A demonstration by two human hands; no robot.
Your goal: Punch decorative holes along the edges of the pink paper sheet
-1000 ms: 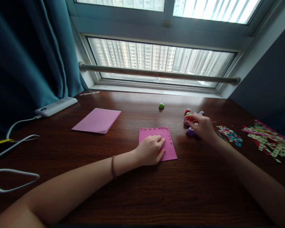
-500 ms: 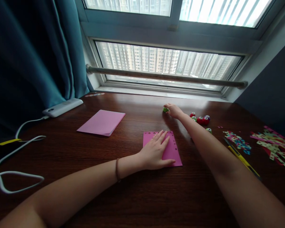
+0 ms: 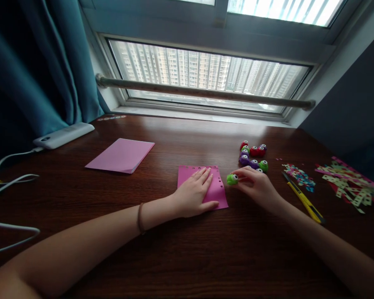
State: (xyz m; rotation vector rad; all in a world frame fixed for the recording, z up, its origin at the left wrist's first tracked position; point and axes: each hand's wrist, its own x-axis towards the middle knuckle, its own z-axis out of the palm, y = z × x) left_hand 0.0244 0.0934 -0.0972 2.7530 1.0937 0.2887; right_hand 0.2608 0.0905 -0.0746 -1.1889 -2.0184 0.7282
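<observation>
My left hand (image 3: 193, 193) lies flat with fingers spread on a bright pink sheet of paper (image 3: 217, 193). Small shaped holes run along the sheet's top and right edges. Just right of the paper, my right hand (image 3: 257, 185) pinches a small green craft punch (image 3: 232, 179) with a white eye-like top. Behind that hand stand several more craft punches, among them a purple punch (image 3: 244, 160), a red punch (image 3: 254, 151) and a green punch (image 3: 263, 166).
A stack of light pink paper (image 3: 121, 155) lies to the left. On the right are a yellow utility knife (image 3: 305, 202), punched-out confetti (image 3: 299, 176) and cut paper strips (image 3: 352, 185). A white device (image 3: 65, 135) with a cable sits by the curtain (image 3: 59, 62).
My right hand has come back from the far part of the table with the green punch, close to the paper's right edge. My left hand stays on the sheet. The view has shifted slightly.
</observation>
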